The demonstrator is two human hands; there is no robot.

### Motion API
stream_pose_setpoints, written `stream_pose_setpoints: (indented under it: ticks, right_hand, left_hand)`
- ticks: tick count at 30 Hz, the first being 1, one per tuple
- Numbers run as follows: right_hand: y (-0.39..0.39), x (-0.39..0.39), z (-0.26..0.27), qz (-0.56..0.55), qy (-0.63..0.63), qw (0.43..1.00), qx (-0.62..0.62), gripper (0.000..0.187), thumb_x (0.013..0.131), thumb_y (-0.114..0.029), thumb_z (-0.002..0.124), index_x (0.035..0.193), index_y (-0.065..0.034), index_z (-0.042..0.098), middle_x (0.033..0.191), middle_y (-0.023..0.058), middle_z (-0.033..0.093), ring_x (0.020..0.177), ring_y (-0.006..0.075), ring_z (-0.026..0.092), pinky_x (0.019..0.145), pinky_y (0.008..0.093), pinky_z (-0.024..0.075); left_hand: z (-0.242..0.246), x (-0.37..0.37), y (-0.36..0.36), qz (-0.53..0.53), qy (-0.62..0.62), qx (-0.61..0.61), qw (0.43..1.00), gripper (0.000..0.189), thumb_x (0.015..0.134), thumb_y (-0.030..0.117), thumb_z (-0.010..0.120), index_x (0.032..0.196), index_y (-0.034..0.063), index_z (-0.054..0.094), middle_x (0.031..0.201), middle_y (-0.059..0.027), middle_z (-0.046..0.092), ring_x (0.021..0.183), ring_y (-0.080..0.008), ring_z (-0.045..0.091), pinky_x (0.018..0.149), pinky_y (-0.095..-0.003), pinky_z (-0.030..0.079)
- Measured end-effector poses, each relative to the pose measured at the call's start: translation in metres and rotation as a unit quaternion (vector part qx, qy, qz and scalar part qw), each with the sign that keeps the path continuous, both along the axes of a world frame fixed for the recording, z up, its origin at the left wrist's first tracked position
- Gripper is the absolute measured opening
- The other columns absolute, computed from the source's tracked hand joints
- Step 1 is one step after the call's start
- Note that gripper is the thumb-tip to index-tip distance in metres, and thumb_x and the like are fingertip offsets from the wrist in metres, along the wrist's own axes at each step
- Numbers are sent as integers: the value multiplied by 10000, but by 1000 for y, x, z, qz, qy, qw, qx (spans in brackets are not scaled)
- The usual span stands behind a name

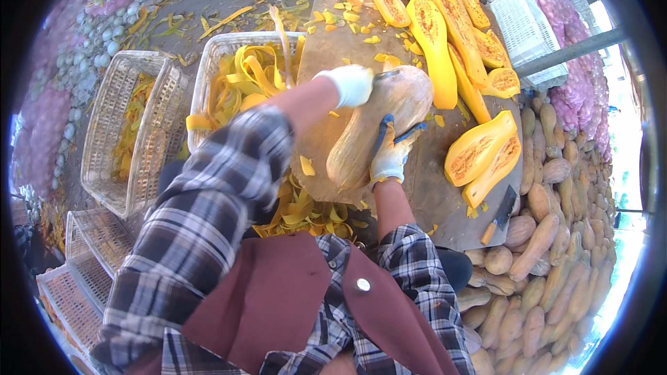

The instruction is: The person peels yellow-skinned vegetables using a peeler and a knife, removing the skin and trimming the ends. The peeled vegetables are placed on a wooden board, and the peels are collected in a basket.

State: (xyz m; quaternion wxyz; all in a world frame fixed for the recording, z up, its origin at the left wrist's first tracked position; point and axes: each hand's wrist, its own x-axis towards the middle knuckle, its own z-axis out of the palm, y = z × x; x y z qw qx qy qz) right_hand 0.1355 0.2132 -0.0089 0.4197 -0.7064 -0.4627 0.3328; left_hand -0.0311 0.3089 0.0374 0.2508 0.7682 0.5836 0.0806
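Note:
An unpeeled tan butternut-type squash (pixel 359 133) lies slanting on the board (pixel 328 57), its thick end away from me. My left hand (pixel 351 86), in a white glove and slightly blurred, grips a peeler (pixel 386 74) whose metal edge touches the skin near the far end. Most of that tool is hidden by the glove. With my right hand (pixel 393 151), in a white glove with blue fingertips, I hold the squash along its right side. Peeled yellow squash halves (pixel 432 52) lie at the far right, and two more cut halves (pixel 482 156) are nearer.
A kitchen knife (pixel 499 216) rests at the board's right corner. Left of the board stands a white crate (pixel 195 78) of peel ribbons (pixel 255 70). Another crate (pixel 94 130) holds scraps. Whole squashes (pixel 542 250) are piled right. A metal pole (pixel 568 54) crosses at upper right.

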Motion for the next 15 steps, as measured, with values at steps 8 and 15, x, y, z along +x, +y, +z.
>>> stream_pose_setpoints:
  ticks: [8, 15]
  right_hand:
    - [8, 11, -15, -3, 183, 981, 63, 1017, 950, -325, 740, 1630, -22, 47, 1620, 218, 291, 1394, 313, 438, 1162, 426, 395]
    - [18, 21, -7, 17, -30, 999, 27, 958, 982, -374, 677, 1636, -61, 51, 1631, 254, 194, 1427, 408, 392, 1162, 470, 395]
  left_hand:
    - [-4, -32, -250, -71, -13, -73, 995, 543, 874, 127, 613, 1383, -11, 483, 938, -226, 684, 816, -407, 695, 727, -480, 559]
    - [17, -55, -166, 74, -107, 63, 989, 383, 905, 127, 560, 1276, 33, 545, 928, -249, 691, 874, -454, 672, 769, -526, 541]
